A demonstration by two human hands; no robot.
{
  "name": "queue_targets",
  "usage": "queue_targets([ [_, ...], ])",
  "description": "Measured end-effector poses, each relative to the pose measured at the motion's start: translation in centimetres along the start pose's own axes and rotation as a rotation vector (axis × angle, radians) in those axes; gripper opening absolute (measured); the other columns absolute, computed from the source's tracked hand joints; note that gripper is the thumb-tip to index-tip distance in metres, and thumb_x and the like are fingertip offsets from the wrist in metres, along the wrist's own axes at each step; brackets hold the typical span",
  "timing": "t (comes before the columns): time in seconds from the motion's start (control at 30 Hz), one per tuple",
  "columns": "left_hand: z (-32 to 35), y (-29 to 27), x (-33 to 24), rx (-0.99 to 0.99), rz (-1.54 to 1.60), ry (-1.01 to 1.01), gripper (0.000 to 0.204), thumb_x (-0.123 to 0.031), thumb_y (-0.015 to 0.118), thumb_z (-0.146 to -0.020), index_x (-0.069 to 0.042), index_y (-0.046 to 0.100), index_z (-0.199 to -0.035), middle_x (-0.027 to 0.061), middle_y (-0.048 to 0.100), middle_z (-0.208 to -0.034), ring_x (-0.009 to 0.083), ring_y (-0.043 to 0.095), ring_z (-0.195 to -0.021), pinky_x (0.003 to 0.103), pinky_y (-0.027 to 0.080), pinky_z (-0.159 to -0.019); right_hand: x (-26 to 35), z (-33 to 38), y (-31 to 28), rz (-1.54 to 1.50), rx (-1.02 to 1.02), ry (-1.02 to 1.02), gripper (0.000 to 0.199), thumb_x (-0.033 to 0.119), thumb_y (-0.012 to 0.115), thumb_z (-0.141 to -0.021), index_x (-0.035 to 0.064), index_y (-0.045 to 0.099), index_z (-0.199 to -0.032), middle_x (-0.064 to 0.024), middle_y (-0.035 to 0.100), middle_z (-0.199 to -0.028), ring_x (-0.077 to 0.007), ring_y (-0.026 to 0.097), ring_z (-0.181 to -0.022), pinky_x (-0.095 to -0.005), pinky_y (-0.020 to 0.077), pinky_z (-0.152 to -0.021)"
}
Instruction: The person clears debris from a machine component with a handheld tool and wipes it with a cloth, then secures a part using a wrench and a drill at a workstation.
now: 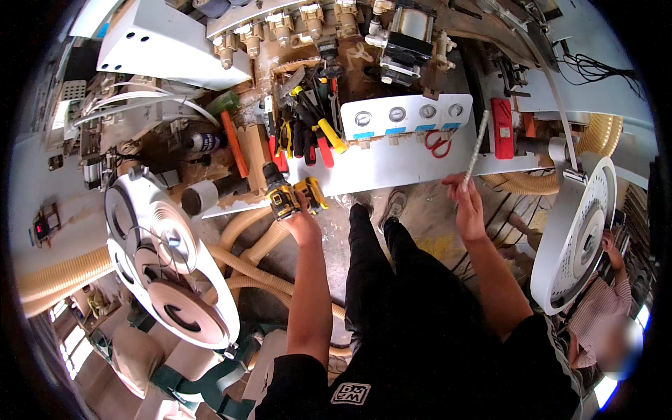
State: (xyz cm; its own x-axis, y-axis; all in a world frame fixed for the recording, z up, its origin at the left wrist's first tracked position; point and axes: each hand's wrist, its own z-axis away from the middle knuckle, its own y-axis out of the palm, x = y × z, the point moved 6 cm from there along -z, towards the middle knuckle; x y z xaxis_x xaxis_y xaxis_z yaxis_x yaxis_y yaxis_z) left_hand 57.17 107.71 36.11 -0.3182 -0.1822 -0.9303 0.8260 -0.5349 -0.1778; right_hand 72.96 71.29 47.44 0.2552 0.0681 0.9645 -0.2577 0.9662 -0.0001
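My left hand is closed round the handle of a yellow and black cordless drill, held just in front of the bench's edge. Between the fingers of my right hand a long, pale, spiral-fluted drill bit points upward and slightly right. Drill and bit are well apart. Beyond the drill lies a pile of hand tools, among them a yellow-handled tool and several pliers and screwdrivers. Red-handled scissors lie on the bench near the bit, beside a white panel with several gauges.
A white-flanged reel stands at my left, another perforated reel at my right. Beige ribbed hoses cross the floor. A red case lies at the bench's right. Another person is beyond the right reel.
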Motion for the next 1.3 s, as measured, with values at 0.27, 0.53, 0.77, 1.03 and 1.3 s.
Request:
queue_targets([
  [0.27, -6.4, 1.1, 3.6, 0.019, 0.044, 0.177, 0.029, -0.006, 0.069, -0.096, -0.001, 0.059, -0.123, 0.0068, 0.064, -0.115, 0.0176, 0.061, -0.102, 0.033, 0.051, -0.089, 0.9, -2.3, 3.6, 0.104, 0.034, -0.057, 0.027, 0.028, 0.051, -0.106, 0.0039, 0.063, -0.108, -0.0027, 0.053, -0.109, -0.0146, 0.05, -0.099, -0.0312, 0.0415, -0.093],
  [0.53, -0.5, -2.5, 5.8, 0.032, -0.436, -0.095, 0.04, -0.017, 0.071, -0.09, 0.002, 0.06, -0.123, 0.0148, 0.065, -0.113, 0.0255, 0.063, -0.102, 0.04, 0.05, -0.091, -4.7, -3.3, 3.6, 0.561, -0.012, 0.087, 0.02, 0.021, 0.071, -0.095, 0.0056, 0.07, -0.108, -0.0047, 0.065, -0.093, -0.0152, 0.058, -0.081, -0.0295, 0.0483, -0.074],
  [0.77, -3.3, 9.8, 0.2, 0.405, -0.285, 0.078, 0.047, -0.02, 0.063, -0.096, 0.001, 0.047, -0.135, 0.0101, 0.065, -0.104, 0.0162, 0.063, -0.085, 0.033, 0.053, -0.075, -5.6, -3.3, 4.8, 0.195, -0.177, 0.367, 0.027, 0.022, 0.076, -0.091, -0.0019, 0.071, -0.102, -0.0028, 0.069, -0.086, -0.0077, 0.059, -0.073, -0.0261, 0.0493, -0.066],
  [1.03, -10.9, 16.5, 1.2, 0.442, -0.671, 0.094, 0.084, -0.022, 0.079, -0.083, 0.003, 0.029, -0.146, 0.0129, 0.068, -0.09, 0.0213, 0.068, -0.065, 0.034, 0.056, -0.058, -6.3, -3.5, 3.4, -0.048, -0.219, 0.218, 0.025, 0.018, 0.064, -0.101, -0.0036, 0.068, -0.113, -0.0051, 0.07, -0.102, -0.0122, 0.065, -0.092, -0.0286, 0.0534, -0.083],
  [1.3, -12.0, 15.9, 0.3, 0.294, -0.83, 0.155, 0.068, -0.026, 0.078, -0.077, 0.0, 0.043, -0.129, 0.0192, 0.066, -0.105, 0.0293, 0.07, -0.082, 0.042, 0.058, -0.074, -13.2, -2.4, 4.2, -0.146, -0.176, 0.23, 0.029, 0.017, 0.061, -0.102, -0.0029, 0.064, -0.123, -0.008, 0.068, -0.12, -0.0169, 0.065, -0.112, -0.0304, 0.0484, -0.099],
])
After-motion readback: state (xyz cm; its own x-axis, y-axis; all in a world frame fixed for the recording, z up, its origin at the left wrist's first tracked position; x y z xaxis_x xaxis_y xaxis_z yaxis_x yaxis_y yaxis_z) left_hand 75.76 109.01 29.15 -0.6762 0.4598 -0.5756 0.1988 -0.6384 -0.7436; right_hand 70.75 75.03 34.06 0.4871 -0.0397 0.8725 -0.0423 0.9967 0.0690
